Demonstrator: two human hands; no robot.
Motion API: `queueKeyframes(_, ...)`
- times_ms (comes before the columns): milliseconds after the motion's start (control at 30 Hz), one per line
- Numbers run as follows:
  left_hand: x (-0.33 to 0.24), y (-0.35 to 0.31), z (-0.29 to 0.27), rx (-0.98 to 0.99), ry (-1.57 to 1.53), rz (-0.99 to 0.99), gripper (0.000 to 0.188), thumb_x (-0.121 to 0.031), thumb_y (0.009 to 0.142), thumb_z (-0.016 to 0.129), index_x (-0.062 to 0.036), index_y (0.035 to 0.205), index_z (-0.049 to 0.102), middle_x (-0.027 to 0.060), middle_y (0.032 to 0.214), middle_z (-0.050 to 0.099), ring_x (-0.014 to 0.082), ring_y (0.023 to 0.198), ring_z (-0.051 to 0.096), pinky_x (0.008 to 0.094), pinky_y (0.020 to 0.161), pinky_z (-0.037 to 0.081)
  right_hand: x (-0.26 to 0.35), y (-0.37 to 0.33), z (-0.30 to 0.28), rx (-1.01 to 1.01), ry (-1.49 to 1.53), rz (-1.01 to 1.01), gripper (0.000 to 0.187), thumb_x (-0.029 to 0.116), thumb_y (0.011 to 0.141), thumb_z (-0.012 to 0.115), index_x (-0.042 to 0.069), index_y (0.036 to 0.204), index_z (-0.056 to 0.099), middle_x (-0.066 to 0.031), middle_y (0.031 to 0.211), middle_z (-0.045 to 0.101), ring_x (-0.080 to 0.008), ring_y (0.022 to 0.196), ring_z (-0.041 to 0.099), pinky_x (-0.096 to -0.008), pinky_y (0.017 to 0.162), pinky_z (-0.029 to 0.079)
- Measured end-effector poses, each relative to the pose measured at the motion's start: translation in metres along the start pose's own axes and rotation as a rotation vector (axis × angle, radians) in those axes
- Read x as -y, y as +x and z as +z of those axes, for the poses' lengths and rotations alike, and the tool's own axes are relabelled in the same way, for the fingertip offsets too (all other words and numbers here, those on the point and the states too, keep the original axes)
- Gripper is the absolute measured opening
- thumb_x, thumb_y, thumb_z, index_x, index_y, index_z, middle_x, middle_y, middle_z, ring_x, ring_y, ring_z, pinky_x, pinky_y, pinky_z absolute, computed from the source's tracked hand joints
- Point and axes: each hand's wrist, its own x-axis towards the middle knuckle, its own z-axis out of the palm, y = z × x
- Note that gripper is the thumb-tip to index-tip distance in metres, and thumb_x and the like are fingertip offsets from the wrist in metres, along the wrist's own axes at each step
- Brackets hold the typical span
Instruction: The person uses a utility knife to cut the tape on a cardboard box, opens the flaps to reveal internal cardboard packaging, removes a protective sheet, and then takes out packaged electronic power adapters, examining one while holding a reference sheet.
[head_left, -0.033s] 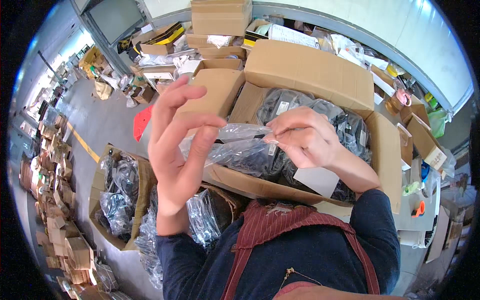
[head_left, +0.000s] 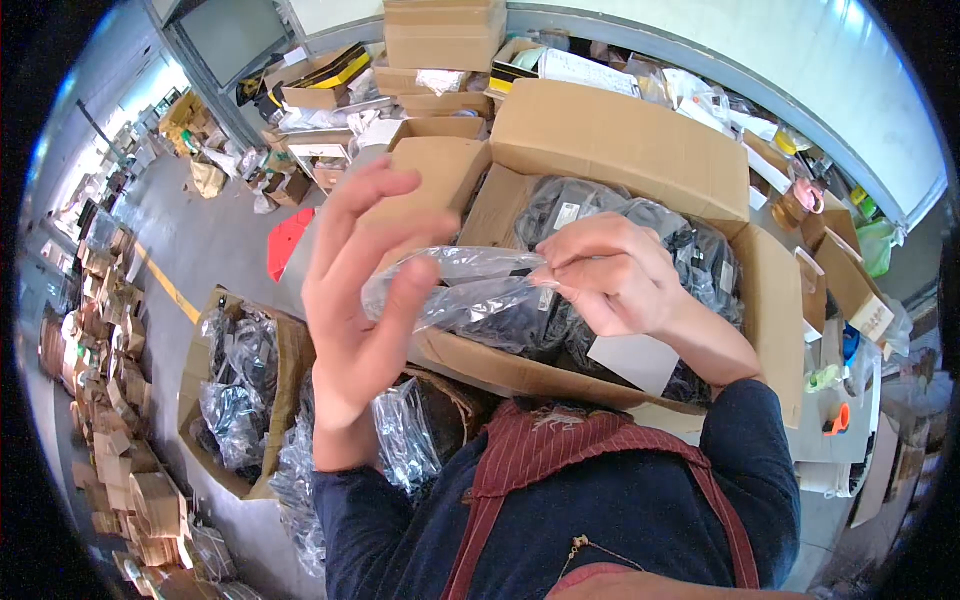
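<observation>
A clear plastic bag (head_left: 480, 290) stretches between my hands above a large open cardboard box (head_left: 620, 120). My right hand (head_left: 605, 270) pinches the bag's right end between thumb and fingers. Near the bag's left end, my left hand (head_left: 360, 280) is raised with its fingers spread and slightly blurred. Part of the bag passes behind that thumb. Dark items in clear plastic (head_left: 650, 215) fill much of the box, some bearing white labels. Below my right hand, a white card (head_left: 634, 362) rests over the near side of the box.
To the left, a smaller cardboard box (head_left: 185, 435) holds more plastic-wrapped dark items. A red piece (head_left: 288, 243) lies beyond it. Boxes and clutter line the back wall, with one stacked carton (head_left: 445, 35). Orange-handled scissors (head_left: 838, 418) lie at the right.
My left thumb and index finger, nearly together beside the bag before, are now farther apart. My right hand keeps its pinch with little visible movement.
</observation>
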Motion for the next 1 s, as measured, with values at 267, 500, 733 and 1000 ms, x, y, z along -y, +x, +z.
queueKeyframes(267,0.011,-0.021,-0.006,0.28,0.225,-0.462,0.09,-0.001,0.08,0.073,-0.0085,0.159,0.031,0.0103,0.1,0.071,0.0208,0.09,0.069,0.0357,0.091,0.052,0.005,0.002,-0.004,0.061,-0.016,0.142,0.02,-0.002,0.081,0.078,0.006,0.096,0.066,-0.0123,0.098,0.069,-0.026,0.086,0.072,-0.0351,0.071,0.059)
queueKeyframes(500,0.055,-0.036,-0.063,-0.388,-0.073,-0.49,0.053,0.006,0.086,0.066,-0.0005,0.136,0.048,0.0044,0.075,0.071,0.0099,0.071,0.065,0.025,0.076,0.05,0.003,-0.009,-0.016,-0.038,0.052,0.441,0.022,-0.008,0.089,0.064,0.003,0.108,0.064,-0.016,0.105,0.071,-0.0265,0.101,0.068,-0.0391,0.089,0.056)
queueKeyframes(733,0.107,-0.053,-0.203,-0.733,0.06,-0.347,0.048,0.005,0.087,0.072,0.0026,0.129,0.049,0.0108,0.083,0.073,0.0182,0.081,0.072,0.0275,0.077,0.054,-0.036,-0.04,-0.045,-0.204,0.097,0.651,0.031,-0.001,0.102,0.053,0.0,0.132,0.047,-0.0192,0.125,0.06,-0.0222,0.095,0.067,-0.037,0.09,0.056)
queueKeyframes(1000,0.188,-0.097,-0.341,-0.532,1.334,-0.462,0.048,-0.01,0.083,0.071,-0.0083,0.127,0.052,0.013,0.099,0.073,0.0277,0.085,0.071,0.0411,0.078,0.054,-0.078,-0.05,-0.07,0.006,0.077,0.741,0.04,0.008,0.106,0.05,-0.003,0.144,0.041,-0.0187,0.132,0.055,-0.0138,0.089,0.058,-0.0297,0.081,0.053)
